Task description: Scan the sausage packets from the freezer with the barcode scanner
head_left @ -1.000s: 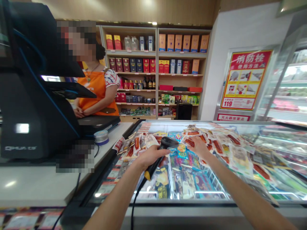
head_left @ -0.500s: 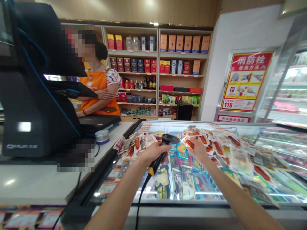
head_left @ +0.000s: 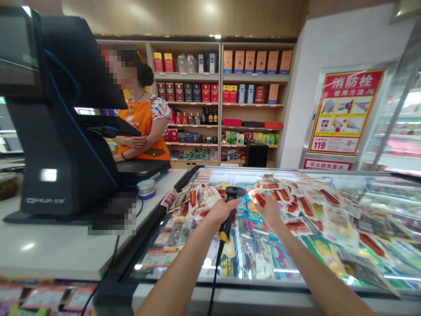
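Observation:
My left hand (head_left: pixel 221 213) is wrapped round the handle of a black and yellow barcode scanner (head_left: pixel 225 231), whose cable trails down toward me. The scanner's head points right, toward a small vacuum-packed sausage (head_left: pixel 259 199) in clear and white wrapping. My right hand (head_left: pixel 270 211) grips that pack by its right side, a short gap away from the scanner. Both hands are above the glass top of a chest freezer (head_left: pixel 184 273). More packed sausages (head_left: pixel 306 206) lie in a loose heap to the right, with another pile of packets (head_left: pixel 194 198) on the left.
On the left, a counter (head_left: pixel 62 250) carries a black cash register (head_left: pixel 66 145) and a roll of tape (head_left: pixel 146 188). Behind it stands a person in an orange apron (head_left: pixel 140 123), arms crossed. Shelves (head_left: pixel 220 79) with boxed goods line the back. A red poster (head_left: pixel 347 112) hangs on the wall.
The view has turned slightly left, so the surroundings sit further right. The scanner's handle is more upright. Both hands keep their holds on the scanner and the sausage pack.

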`<state>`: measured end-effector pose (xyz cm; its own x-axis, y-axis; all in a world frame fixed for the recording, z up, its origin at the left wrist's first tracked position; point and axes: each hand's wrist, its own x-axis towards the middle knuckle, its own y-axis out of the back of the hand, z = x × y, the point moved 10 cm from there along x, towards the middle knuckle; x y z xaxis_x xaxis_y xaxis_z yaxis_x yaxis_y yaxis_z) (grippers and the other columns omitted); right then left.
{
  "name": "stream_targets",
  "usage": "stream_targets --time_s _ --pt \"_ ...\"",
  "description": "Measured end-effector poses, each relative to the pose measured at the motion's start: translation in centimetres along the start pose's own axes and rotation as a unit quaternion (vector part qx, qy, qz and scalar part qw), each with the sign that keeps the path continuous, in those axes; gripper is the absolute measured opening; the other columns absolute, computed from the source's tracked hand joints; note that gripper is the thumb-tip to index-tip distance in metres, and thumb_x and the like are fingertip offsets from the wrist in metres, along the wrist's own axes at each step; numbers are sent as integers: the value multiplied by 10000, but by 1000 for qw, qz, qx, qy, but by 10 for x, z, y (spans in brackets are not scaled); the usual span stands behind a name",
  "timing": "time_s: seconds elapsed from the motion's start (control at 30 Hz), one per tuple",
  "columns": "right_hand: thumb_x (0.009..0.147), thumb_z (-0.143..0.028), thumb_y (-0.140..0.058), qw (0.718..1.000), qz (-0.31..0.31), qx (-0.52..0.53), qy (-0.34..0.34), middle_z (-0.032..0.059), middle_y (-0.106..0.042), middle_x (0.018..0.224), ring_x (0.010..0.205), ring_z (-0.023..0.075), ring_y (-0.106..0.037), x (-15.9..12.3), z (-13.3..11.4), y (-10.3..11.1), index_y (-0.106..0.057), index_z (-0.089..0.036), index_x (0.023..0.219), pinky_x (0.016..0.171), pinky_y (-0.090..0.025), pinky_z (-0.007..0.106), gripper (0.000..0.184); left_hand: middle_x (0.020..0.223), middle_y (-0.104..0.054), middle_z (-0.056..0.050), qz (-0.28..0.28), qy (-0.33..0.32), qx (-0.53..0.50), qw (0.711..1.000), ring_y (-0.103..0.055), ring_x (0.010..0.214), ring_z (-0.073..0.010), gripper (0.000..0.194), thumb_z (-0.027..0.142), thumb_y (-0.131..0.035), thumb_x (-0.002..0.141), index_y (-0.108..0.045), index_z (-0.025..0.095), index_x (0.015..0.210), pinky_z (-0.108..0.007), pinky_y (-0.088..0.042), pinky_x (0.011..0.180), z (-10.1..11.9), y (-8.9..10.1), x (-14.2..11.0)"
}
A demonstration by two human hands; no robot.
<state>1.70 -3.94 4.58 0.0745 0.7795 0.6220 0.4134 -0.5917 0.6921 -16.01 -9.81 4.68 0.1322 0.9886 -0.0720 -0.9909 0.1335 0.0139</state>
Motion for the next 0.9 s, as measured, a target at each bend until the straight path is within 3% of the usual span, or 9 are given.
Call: stream_targets --time_s 0.43,0.57,0.7,0.8,0.9 --pt "671 -327 -471 999 -23 22 -14 112 -545 917 878 217 -496 10 -22 -38 -494 -102 1029 743 -375 287 422 428 -480 24 24 -29 -10 999 -436 344 -77 324 454 -551 609 -457 145 589 -202 -327 361 0 39 -9" --pt "673 -281 -482 998 -45 37 -21 130 -553 937 890 216 -498 24 -52 -53 -514 -88 1002 753 -362 276 383 448 -498 20 78 -19 -34 996 -445 358 -74 310 431 -573 599 -464 141 608 -198 -342 373 -2 72 -14" --pt "723 -299 -437 992 -75 99 -5 123 -575 906 881 198 -509 35 -103 -69 -546 -95 958 761 -355 259 329 450 -504 19 128 -15 -39 991 -446 361 -71 310 430 -569 609 -459 140 607 -194 -352 376 -5 105 -25" --pt "750 -302 -405 985 -96 136 40 115 -571 951 914 182 -499 35 -131 -75 -557 -102 950 785 -349 249 322 443 -503 21 137 -14 -40 990 -445 360 -70 297 414 -576 613 -466 139 621 -191 -355 378 -7 114 -31" --pt "731 -264 -430 980 -118 123 105 92 -563 987 941 171 -485 27 -126 -64 -562 -126 963 817 -340 252 301 462 -520 11 126 3 -31 991 -457 370 -75 302 415 -585 607 -474 135 631 -194 -360 380 -12 106 -31"
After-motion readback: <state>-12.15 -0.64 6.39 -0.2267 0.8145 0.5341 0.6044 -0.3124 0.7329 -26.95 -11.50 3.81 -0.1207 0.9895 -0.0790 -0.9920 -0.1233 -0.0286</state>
